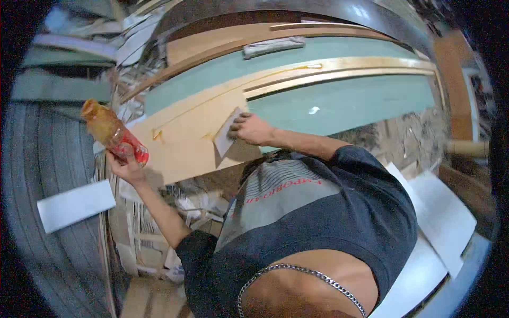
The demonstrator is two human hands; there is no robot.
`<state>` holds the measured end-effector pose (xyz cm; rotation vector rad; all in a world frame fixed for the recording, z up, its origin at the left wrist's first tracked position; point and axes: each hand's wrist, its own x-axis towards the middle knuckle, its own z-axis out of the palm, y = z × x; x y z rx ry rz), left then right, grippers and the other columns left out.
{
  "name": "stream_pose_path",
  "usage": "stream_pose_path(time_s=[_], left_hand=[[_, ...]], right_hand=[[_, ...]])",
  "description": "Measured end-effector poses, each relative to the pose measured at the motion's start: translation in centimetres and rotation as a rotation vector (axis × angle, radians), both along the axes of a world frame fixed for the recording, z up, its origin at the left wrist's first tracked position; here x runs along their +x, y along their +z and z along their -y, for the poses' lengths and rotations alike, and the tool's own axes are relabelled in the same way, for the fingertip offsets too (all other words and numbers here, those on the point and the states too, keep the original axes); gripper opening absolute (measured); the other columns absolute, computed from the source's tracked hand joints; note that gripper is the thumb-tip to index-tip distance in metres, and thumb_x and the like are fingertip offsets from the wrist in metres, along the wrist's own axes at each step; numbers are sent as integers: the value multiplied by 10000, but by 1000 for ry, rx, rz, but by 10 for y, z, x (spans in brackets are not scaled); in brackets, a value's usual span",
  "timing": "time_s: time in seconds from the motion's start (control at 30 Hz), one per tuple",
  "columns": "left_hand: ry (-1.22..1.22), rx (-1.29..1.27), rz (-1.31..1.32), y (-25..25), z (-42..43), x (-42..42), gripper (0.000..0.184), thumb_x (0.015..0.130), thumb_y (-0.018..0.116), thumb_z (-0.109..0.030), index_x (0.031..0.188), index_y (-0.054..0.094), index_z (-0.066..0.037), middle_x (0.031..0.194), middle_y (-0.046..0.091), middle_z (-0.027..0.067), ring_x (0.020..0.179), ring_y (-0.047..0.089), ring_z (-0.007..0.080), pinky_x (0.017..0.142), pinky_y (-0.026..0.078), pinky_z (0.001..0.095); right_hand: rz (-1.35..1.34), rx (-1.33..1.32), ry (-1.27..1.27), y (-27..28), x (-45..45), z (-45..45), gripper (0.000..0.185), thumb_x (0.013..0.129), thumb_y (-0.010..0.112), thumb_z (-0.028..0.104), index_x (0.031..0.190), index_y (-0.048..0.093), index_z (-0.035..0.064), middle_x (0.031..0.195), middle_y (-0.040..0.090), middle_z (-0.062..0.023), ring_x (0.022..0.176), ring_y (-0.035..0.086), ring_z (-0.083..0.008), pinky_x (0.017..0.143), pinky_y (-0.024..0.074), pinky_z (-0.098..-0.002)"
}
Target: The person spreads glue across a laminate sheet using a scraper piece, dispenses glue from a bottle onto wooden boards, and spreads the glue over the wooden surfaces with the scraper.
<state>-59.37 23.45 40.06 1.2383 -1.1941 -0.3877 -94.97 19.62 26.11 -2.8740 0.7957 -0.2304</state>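
My left hand (127,168) is wrapped round a plastic bottle (110,129) with a red label and amber liquid inside, tilted over the left end of a pale wooden board (177,164). My right hand (253,129) grips a thin, flat, whitish rectangular piece (226,139), its lower edge at the board's surface. Beside that piece lies a smear of amber liquid (209,137). A thin amber line (212,100) runs along the board towards a narrow wooden strip, and another amber patch (158,134) sits near the left end.
A green panel (360,103) lies under the wood, with a whitish wrapped bundle (274,47) at its far side. Wooden strips (339,71) run along it. White sheets (440,217) lean at the right; a white rectangular piece (77,205) is at the left. Scraps (199,204) lie below.
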Motion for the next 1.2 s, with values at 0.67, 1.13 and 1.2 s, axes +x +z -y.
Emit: stream_pose_path(time_s=[0.67, 1.13, 1.2], left_hand=[[-434, 90, -138, -120, 273, -327, 606, 780, 825, -132, 1243, 445, -40, 1228, 538, 88, 1127, 545, 193, 993, 433, 363], [-146, 285, 175, -168, 287, -361, 748, 712, 874, -211, 1263, 420, 10, 1227, 544, 153, 1140, 540, 247, 1012, 418, 394], [-101, 327, 232, -168, 285, -354, 755, 705, 880, -227, 1256, 426, 18, 1225, 549, 154, 1142, 544, 250, 1012, 421, 396]], right_hand=[[1783, 789, -1148, 20, -351, 4, 325, 871, 721, 131, 1151, 617, 5, 1069, 666, -60, 956, 628, -142, 843, 520, -294], [8, -159, -540, 17, -360, 77, 291, 857, 537, 163, 1141, 594, 131, 1036, 615, -53, 1073, 577, -228, 962, 440, -485], [25, -210, -632, 16, -372, 77, 302, 856, 532, 147, 1153, 588, 138, 1042, 613, -51, 1080, 581, -235, 970, 436, -478]])
